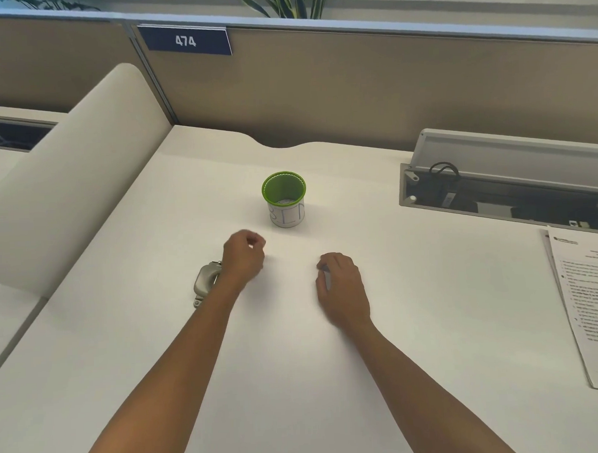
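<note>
A green mesh cup [284, 192] with a white paper label [287, 216] stands upright on the white desk [432, 323], something pale lying at its bottom. My left hand [244, 254] hovers just in front and left of the cup, fingers curled toward the thumb; nothing shows in it. My right hand [343, 287] rests on the desk further right and nearer to me, its fingers curled over a small grey object [326, 276] that is mostly hidden.
A silver metal piece [205, 280] lies on the desk beside my left wrist. Printed papers [592, 302] sit at the right edge. An open cable tray [508, 189] is at back right. A padded divider [83, 174] stands left, a partition behind.
</note>
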Motion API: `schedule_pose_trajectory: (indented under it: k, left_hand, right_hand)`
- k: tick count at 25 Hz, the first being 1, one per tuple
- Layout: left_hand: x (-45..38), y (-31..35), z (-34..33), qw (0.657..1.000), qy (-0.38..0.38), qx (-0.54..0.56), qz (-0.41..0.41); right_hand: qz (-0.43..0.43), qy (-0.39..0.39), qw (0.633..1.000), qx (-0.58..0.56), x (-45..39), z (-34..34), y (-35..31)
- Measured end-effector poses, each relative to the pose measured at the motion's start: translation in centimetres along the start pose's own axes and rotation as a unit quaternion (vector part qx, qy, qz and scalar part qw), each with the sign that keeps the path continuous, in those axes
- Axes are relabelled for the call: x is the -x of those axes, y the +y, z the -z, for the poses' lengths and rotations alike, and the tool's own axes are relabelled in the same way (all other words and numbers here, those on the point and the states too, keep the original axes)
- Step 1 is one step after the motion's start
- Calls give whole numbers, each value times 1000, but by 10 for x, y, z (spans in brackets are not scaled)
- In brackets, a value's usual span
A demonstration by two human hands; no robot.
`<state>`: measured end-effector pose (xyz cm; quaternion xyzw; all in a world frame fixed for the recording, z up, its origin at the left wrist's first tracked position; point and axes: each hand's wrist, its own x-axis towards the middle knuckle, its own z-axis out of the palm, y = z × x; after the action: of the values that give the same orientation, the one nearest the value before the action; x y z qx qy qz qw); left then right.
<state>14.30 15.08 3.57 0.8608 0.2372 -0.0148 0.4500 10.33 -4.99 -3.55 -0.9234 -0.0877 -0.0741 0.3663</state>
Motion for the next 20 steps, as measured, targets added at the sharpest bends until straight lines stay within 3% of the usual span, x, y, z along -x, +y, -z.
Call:
schedule_pose_trajectory:
  k: [8, 20]
  left_hand:
    - [-49, 90, 15, 995, 35, 9, -93]
    - [-43, 80, 18, 990, 73, 102, -66]
  right_hand:
    - [1, -1, 1000, 12, 0, 1, -1]
    - [0, -3, 1000, 17, -1, 2, 0]
